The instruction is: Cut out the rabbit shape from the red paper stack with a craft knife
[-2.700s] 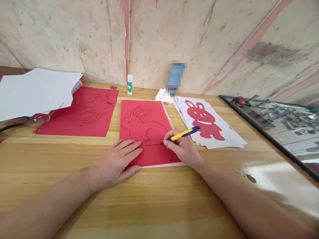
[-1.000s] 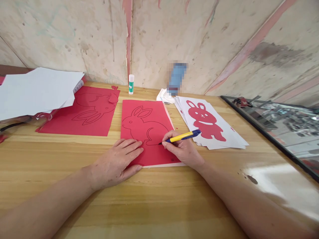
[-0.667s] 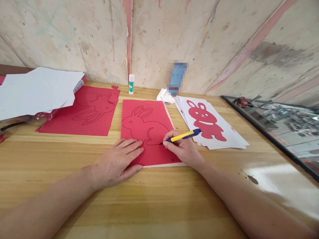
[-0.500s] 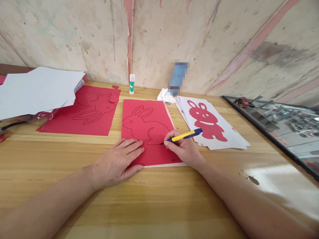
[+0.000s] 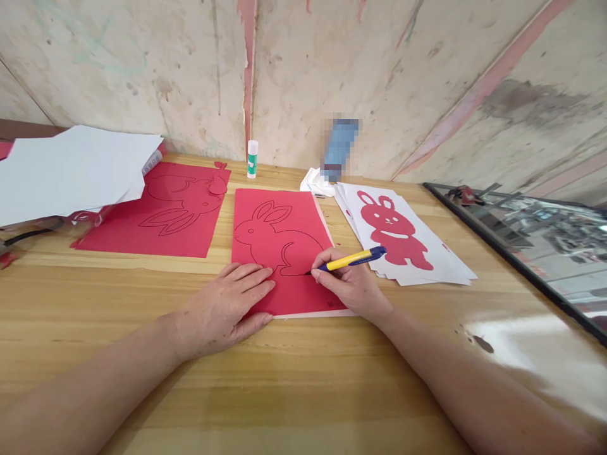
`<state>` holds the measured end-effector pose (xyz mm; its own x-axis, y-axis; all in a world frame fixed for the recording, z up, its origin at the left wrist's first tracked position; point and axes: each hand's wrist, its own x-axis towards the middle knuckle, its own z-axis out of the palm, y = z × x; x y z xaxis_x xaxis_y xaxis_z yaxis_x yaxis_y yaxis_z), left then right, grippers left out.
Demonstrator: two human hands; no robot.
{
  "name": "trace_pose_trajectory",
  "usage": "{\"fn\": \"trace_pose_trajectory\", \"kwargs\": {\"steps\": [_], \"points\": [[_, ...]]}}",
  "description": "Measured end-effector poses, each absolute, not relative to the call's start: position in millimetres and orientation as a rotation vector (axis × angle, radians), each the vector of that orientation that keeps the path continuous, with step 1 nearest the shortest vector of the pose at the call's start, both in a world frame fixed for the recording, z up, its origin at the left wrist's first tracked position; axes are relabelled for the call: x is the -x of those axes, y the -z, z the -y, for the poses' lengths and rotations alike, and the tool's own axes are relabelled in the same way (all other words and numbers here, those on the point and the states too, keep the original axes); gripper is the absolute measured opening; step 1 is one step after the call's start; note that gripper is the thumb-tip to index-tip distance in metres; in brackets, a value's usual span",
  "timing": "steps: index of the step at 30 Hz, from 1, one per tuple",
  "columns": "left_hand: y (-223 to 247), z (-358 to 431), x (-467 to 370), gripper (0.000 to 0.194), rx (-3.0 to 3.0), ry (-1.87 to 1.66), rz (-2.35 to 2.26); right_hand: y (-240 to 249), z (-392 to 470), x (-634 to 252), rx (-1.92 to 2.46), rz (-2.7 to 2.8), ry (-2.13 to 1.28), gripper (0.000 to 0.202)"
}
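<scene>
A red sheet of paper [image 5: 284,212] lies before me, with a rabbit outline in dark line drawn on it and white paper showing at its lower and right edges. My left hand [image 5: 232,302] rests flat on the sheet's lower left part, fingers stretched out. In my right hand [image 5: 348,284] is a yellow and blue pen [image 5: 353,260], gripped near its tip. The tip touches the sheet at the right end of the line under the rabbit's body. The side of my right hand rests on the sheet's right edge.
Left lies another red sheet [image 5: 190,243] with a rabbit outline, partly under white papers [image 5: 76,170]. A glue stick [image 5: 252,159] stands by the wall. White sheets [image 5: 450,265] bearing a red paper rabbit [image 5: 391,221] lie right. Behind are a crumpled white tissue [image 5: 315,182] and a blurred-out blue object [image 5: 340,148].
</scene>
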<state>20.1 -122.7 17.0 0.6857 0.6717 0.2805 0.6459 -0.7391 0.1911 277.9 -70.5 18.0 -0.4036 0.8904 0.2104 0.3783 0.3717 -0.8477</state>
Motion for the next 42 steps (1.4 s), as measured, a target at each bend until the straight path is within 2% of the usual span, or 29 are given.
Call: {"fn": "trace_pose_trajectory", "kwargs": {"steps": [42], "points": [[-15.2, 121.7, -19.6, 0.046, -2.825, -0.496, -1.093, -16.4, 70.1, -278.7, 1.068, 1.985, -0.986, 0.009]]}}
